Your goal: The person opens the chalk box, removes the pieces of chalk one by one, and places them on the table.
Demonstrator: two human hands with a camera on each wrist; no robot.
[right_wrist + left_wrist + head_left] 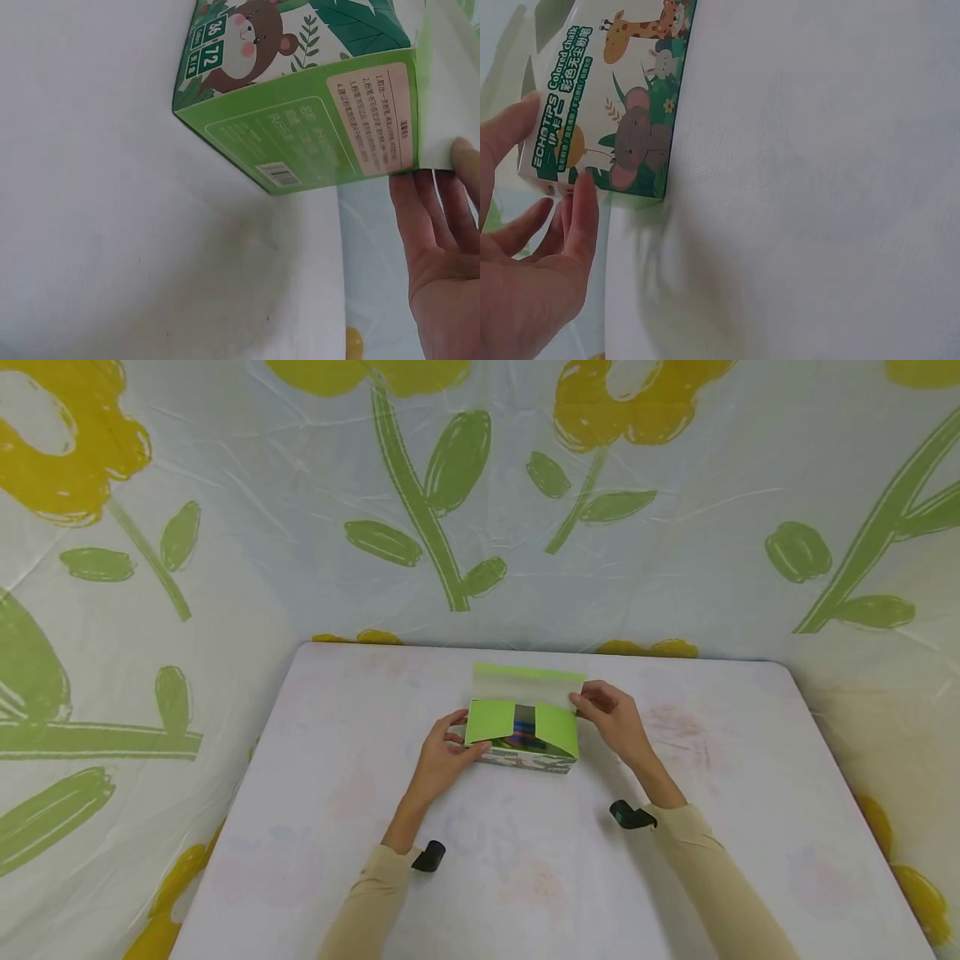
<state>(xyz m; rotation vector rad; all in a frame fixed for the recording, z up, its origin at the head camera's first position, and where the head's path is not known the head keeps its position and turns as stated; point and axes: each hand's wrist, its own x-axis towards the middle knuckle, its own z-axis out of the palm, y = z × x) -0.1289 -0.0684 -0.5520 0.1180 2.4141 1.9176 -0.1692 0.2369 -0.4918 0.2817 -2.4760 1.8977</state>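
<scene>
A green chalk box (pixel 528 763), labelled "Colored chalk" in the left wrist view, stands on the table. My left hand (pixel 440 760) holds its left end, fingers spread over the side and front edge. The back lid (pixel 528 682) is raised, its pale inside showing. At the lid's right end, my right hand (pixel 617 720) pinches the edge between thumb and fingers. Two green inner flaps (pixel 490 721) lie partly over the top. Dark, colourful contents (pixel 525 727) show in the gap between them, too small to make out. Text and a barcode (pixel 279 175) mark the box's right side.
A white table (pixel 525 877) with faint coloured smudges lies under the box. Behind it and at the sides hangs pale cloth (pixel 262 468) with yellow flowers and green leaves. Dark wrist cameras (pixel 632 816) sit near both sleeve cuffs.
</scene>
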